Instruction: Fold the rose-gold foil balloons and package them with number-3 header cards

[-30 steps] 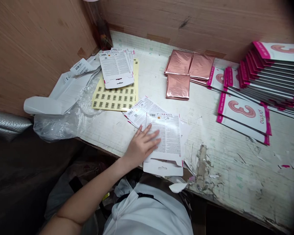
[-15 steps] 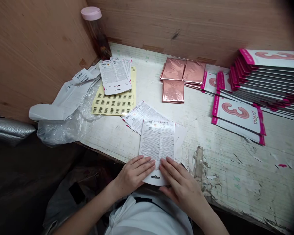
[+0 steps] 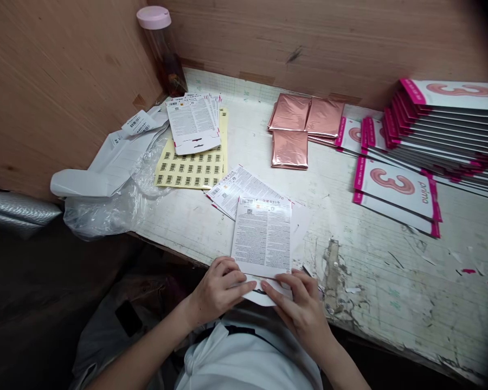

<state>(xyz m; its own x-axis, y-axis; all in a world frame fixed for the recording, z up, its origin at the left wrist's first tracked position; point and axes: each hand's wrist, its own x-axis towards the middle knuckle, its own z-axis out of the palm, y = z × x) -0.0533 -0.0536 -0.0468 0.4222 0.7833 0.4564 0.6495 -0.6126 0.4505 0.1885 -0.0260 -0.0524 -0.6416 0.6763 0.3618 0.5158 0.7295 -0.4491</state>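
A white printed cardboard packet (image 3: 262,235) lies at the table's front edge, its rounded flap with a hang hole towards me. My left hand (image 3: 217,290) grips the left side of the flap, with the index finger stretched over it. On the right side, my right hand (image 3: 303,306) holds the flap with its fingers bent and the index finger near the hang hole. Both thumbs are mostly hidden. Under the packet's far end, more printed packets (image 3: 244,187) are fanned out.
Barcode label sheets (image 3: 191,172) lie under a packet pile (image 3: 193,127) at left, beside crumpled plastic and white paper (image 3: 106,162). A lidded bottle (image 3: 165,54) stands in the corner. Rose-gold foil pouches (image 3: 289,149) lie mid-table; pink-edged packets (image 3: 394,181) and a tall stack (image 3: 451,124) are right.
My fingers have gone from lying flat across the packet to bending at its flap, index fingers now closer to the hang hole. A crease line shows above the flap.
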